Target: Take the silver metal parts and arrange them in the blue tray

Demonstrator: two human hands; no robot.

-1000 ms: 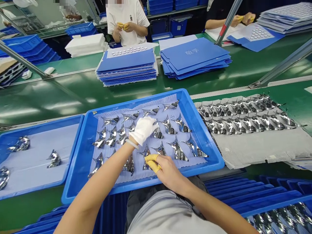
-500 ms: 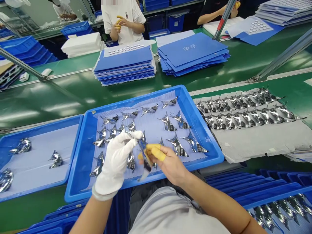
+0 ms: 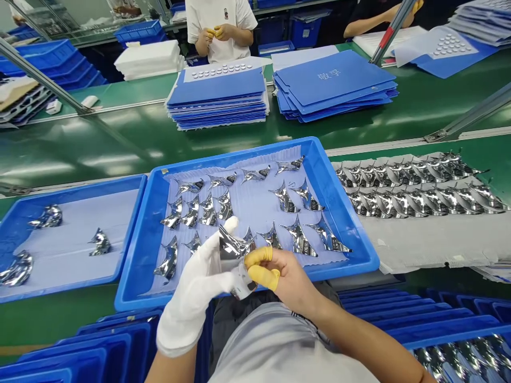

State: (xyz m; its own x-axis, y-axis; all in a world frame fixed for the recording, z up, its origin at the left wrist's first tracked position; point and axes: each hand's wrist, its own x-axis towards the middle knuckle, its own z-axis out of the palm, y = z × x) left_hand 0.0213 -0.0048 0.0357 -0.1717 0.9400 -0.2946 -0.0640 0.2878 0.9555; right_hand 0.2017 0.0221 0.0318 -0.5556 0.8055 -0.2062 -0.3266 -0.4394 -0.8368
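A curved, mirror-bright chrome part is held in front of me, above the near edge of a blue tray. My left hand, in a white glove, grips its left side between the fingers and thumb. On the part's lower right, my right hand pinches with yellow-covered fingertips. Exactly where those fingertips touch is partly hidden. Several similar chrome parts lie in rows on the tray's pale lining, some of them behind my hands.
At left, another blue tray holds 3 chrome parts. To the right, chrome parts stand in two rows on grey sheeting. Stacks of blue sheets lie beyond. Blue trays are stacked below. Across the bench, a person works.
The chrome part has turned from upright to a broad side-on pose. My left hand has lowered and opened wider around it. The view has shifted slightly left.
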